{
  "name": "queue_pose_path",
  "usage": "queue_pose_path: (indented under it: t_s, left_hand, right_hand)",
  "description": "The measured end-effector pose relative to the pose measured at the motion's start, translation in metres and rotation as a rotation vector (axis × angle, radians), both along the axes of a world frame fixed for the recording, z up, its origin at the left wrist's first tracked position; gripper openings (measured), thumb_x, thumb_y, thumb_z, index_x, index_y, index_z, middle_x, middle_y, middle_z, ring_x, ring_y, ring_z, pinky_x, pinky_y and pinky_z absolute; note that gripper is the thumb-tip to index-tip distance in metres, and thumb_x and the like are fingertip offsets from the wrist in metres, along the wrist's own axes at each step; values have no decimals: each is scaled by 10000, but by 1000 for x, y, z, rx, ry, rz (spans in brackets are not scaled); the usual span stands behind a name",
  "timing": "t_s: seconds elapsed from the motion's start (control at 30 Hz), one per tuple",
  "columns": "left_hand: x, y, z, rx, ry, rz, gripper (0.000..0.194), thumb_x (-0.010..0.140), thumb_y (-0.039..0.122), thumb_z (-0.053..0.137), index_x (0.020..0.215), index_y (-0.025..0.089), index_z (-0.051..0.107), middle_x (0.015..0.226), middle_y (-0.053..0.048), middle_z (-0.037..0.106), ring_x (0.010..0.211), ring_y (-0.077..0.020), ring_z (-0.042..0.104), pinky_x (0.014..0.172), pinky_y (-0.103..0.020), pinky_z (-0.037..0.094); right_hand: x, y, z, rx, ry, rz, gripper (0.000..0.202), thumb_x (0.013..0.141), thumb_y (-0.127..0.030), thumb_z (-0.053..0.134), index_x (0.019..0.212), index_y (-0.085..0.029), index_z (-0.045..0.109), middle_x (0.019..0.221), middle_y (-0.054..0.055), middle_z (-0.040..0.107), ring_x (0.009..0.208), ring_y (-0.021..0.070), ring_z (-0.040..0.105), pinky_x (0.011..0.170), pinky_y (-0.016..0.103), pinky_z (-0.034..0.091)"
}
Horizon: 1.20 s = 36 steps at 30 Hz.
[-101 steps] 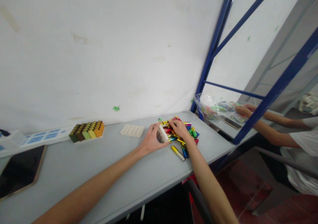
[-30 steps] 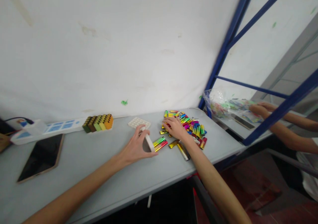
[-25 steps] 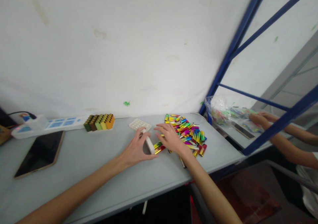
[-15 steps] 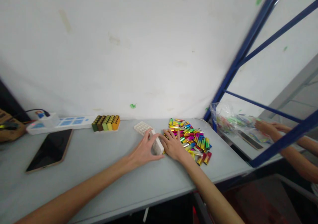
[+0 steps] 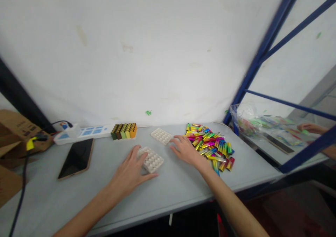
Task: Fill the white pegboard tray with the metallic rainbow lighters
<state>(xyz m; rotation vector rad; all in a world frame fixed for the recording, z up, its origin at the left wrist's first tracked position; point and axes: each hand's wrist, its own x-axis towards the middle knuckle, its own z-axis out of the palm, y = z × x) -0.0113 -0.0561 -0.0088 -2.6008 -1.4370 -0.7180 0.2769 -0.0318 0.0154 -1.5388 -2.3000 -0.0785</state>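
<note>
My left hand [image 5: 132, 168] grips a small white tray [image 5: 153, 161] with rows of round pits, its thumb along the near edge and fingers over the left side. The tray lies flat, pits up, on the grey table. My right hand [image 5: 185, 150] has its fingers apart and appears to hold nothing. Its fingertips are by the right corner of a second white pitted tray [image 5: 161, 135], which lies farther back; whether they touch it I cannot tell. Right of that hand spreads a pile of shiny metallic-coloured tubes [image 5: 208, 142], in gold, pink, green and blue.
Against the wall stand a block of upright green, brown, yellow and orange tubes [image 5: 124, 131] and a white power strip [image 5: 89, 131]. A phone [image 5: 76, 159] lies at left, beside a cardboard box [image 5: 21, 132]. At right are a blue metal frame [image 5: 258, 60] and another person's hand [image 5: 311, 127].
The tray in my left hand has gone from tilted up to flat, toward me and apart from the second tray. My right hand has drawn off the tube pile's edge. The view has shifted.
</note>
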Motion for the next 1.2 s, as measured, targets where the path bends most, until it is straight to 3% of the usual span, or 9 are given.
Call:
queue_pose_path:
  t_s: [0.13, 0.2, 0.37, 0.47, 0.6, 0.73, 0.93, 1.07, 1.2]
  left_hand:
    - [-10, -11, -13, -4, 12, -28, 825, 814, 758, 610, 1444, 233, 523, 1483, -171, 495, 1292, -400, 552, 1040, -517, 509]
    - [-15, -10, -15, 4, 25, -51, 734, 884, 697, 561, 1462, 246, 513, 1474, -154, 513, 1292, -378, 562, 1060, -501, 497]
    - [-30, 6, -13, 20, 37, -75, 610, 930, 656, 486, 1408, 288, 576, 1408, -133, 581, 1220, -364, 603, 1040, -522, 508]
    - [-32, 17, -6, -21, 69, -45, 609, 930, 631, 470, 1378, 243, 612, 1372, -168, 595, 1197, -394, 602, 1017, -559, 503]
    - [-16, 46, 14, -130, 73, -33, 496, 972, 408, 361, 1247, 161, 693, 1242, -193, 631, 1083, -340, 657, 983, -510, 514]
    - [-1, 87, 30, -245, -18, -136, 485, 955, 312, 298, 910, 157, 755, 951, -142, 710, 1007, -285, 678, 992, -424, 508]
    - [-16, 101, 23, -204, -278, -177, 508, 1009, 451, 302, 1124, 179, 714, 1138, -100, 720, 1117, -260, 654, 1054, -425, 483]
    - [-20, 93, 7, -101, -250, -183, 533, 1012, 544, 400, 1374, 199, 584, 1421, -123, 558, 1339, -275, 522, 1172, -458, 382]
    - [-13, 92, -9, -144, -86, -227, 681, 972, 624, 487, 1513, 212, 450, 1569, -156, 426, 1464, -330, 388, 1202, -522, 327]
  right_hand:
    - [-32, 30, 11, -76, 1, -4, 507, 1016, -493, 502, 1423, -193, 531, 1423, 213, 528, 1335, 324, 501, 1101, 531, 393]
    - [-43, 45, 13, -153, -5, -34, 579, 964, -544, 582, 1427, -200, 531, 1409, 209, 538, 1301, 330, 535, 1080, 516, 417]
    - [-43, 60, 12, -189, 74, -47, 606, 877, -402, 719, 1401, -149, 547, 1297, 191, 619, 1204, 314, 595, 1034, 448, 464]
    - [-27, 45, 23, -103, 222, -13, 623, 841, -325, 753, 1392, -129, 540, 1287, 175, 633, 1206, 288, 590, 1061, 421, 446]
    - [-9, 7, 45, -3, 386, 182, 619, 866, -384, 730, 1418, -210, 508, 1373, 118, 598, 1251, 251, 569, 1091, 408, 427]
    - [-16, -23, 42, -62, 351, 324, 692, 859, -355, 743, 1470, -213, 452, 1426, 125, 557, 1319, 253, 520, 1127, 404, 407]
    - [-53, 2, 11, -118, 163, 460, 691, 847, -287, 759, 1467, -211, 466, 1467, 133, 536, 1414, 260, 430, 1200, 441, 326]
    - [-55, 38, 5, -98, 100, 354, 818, 820, -405, 793, 1516, -203, 414, 1628, 178, 324, 1532, 332, 228, 1226, 567, 224]
    - [-46, 54, 2, -232, 179, 413, 846, 816, -439, 798, 1516, -165, 411, 1520, 190, 482, 1429, 285, 438, 1194, 453, 341]
